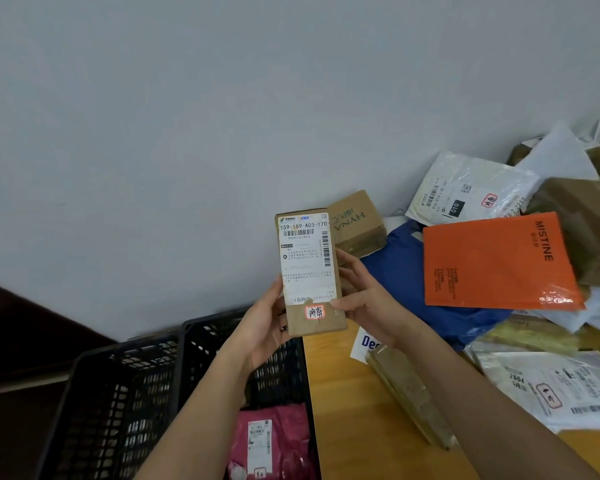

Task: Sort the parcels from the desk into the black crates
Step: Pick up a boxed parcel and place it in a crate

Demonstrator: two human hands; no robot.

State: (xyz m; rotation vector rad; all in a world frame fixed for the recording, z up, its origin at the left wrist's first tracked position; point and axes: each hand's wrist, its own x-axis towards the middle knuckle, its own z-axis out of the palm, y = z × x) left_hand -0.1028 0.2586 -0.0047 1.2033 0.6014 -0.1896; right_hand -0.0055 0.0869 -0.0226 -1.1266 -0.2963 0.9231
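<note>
Right now your left hand [262, 327] and right hand [362, 296] both grip the small box [310, 271], held upright above the surface's left edge. Read its red stamp [315, 312], then lower it into the matching black crate [201, 344] rather than tossing it.

A plain pale grey wall [222, 116] fills the upper part of the view and runs down behind the far edge of the wooden desk [347, 410]. At the lower left, dark brown furniture [21, 323] of unclear kind stands against the wall, with a lighter strip [32, 384] crossing it lower down. Its details are too dim to make out.
</note>
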